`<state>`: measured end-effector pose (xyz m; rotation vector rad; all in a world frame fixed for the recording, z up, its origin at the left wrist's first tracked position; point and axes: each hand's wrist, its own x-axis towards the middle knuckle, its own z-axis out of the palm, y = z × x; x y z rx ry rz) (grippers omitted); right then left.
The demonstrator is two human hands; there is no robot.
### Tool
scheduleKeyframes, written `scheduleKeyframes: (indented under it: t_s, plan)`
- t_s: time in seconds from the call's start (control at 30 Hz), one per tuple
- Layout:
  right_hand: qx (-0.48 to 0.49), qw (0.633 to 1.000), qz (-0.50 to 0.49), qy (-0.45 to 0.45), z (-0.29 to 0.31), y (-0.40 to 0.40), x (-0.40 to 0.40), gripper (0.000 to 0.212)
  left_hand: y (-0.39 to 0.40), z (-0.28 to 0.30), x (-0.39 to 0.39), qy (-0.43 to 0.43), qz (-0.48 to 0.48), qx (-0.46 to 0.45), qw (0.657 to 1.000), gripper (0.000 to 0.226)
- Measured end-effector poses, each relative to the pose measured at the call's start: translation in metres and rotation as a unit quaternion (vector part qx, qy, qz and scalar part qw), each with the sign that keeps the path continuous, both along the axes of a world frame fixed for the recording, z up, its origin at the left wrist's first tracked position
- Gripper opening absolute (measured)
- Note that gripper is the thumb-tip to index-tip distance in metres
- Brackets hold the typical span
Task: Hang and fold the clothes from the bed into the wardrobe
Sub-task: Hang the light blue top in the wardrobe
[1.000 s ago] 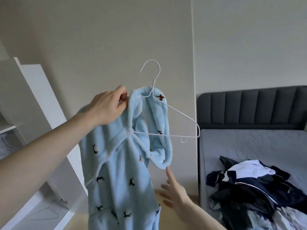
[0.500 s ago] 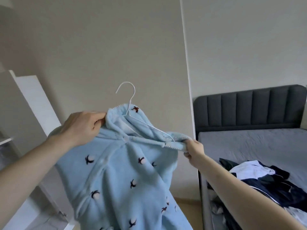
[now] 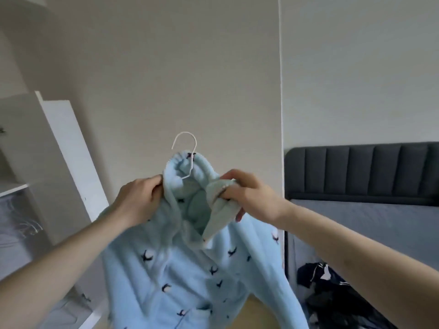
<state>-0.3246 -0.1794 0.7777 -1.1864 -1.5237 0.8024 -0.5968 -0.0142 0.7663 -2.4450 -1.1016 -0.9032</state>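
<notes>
head: blue fleece top held up mid-air in front of the wall, white hanger now inside, only hook and neck showing. Left hand grips the left collar; right hand moved in from the hanger's end to pinch the right collar flap. Looks nearly seated, wardrobe next. Dark clothes left on bed

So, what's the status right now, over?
Left hand and right hand grip blue fleece top. White hanger inside neck. Nothing in the way.
</notes>
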Motion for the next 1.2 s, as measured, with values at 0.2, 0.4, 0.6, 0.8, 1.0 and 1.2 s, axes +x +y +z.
scheduleKeyframes:
  t_s: [0.2, 0.4, 0.6, 0.8, 1.0, 1.2]
  plan:
    - [-0.056, 0.943, 0.098, -0.313, -0.012, -0.005, 0.006, 0.037, -0.014, -0.004, 0.006, -0.081, -0.022, -0.056, 0.995, 0.031]
    - [0.075, 0.91, -0.164, -0.373, -0.017, 0.026, 0.089, 0.034, -0.017, -0.003, 0.002, -0.123, -0.047, -0.059, 0.99, 0.027]
    - [0.075, 0.941, -0.079, -0.32, -0.046, 0.053, 0.08, 0.023, -0.021, -0.017, 0.017, -0.128, -0.013, -0.117, 0.985, 0.026]
    - [0.11, 0.942, -0.013, -0.317, -0.064, 0.086, 0.023, 0.018, -0.039, -0.046, 0.055, -0.211, 0.001, -0.241, 0.947, 0.027]
    - [0.099, 0.948, 0.026, -0.301, -0.098, 0.12, -0.008, 0.013, -0.047, -0.055, 0.008, -0.252, -0.007, -0.47, 0.846, 0.038]
    - [0.102, 0.958, 0.07, -0.259, -0.11, 0.17, -0.104, 0.014, -0.032, -0.076, -0.064, -0.164, 0.134, -0.35, 0.912, 0.057]
